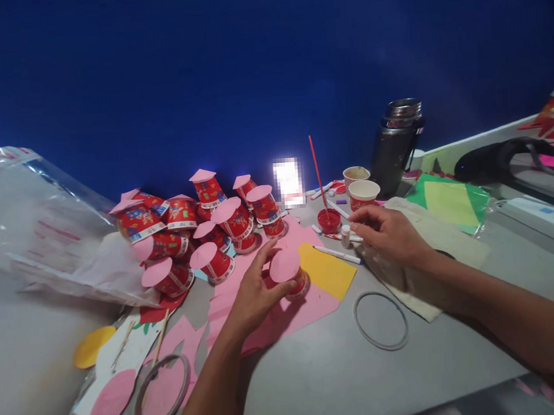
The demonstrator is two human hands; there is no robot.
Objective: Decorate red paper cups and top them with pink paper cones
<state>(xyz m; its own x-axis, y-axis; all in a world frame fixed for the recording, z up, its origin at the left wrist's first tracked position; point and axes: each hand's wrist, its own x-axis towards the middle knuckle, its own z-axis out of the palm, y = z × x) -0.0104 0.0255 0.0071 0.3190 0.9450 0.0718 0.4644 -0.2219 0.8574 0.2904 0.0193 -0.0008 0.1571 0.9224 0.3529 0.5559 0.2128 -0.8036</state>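
My left hand [258, 290] is closed around an upside-down red paper cup [300, 285] with a pink paper disc [285, 266] on top. The cup stands on pink paper [320, 302]. To the right, my right hand [386, 232] has its thumb and fingertips pinched by a white marker [337, 210], whose end meets the fingers. Just below those fingertips stands a small white cap [345, 235]. Left of it sits a small red pot [329, 220] with a thin red stick [316, 167] upright in it.
Red cups with pink discs [233, 217] are piled at the back left beside a plastic bag [63, 233]. A dark flask [398, 147] stands behind two paper cups [364, 194]. A grey ring [380, 321] lies near the front; yellow paper [330, 273] lies mid-table.
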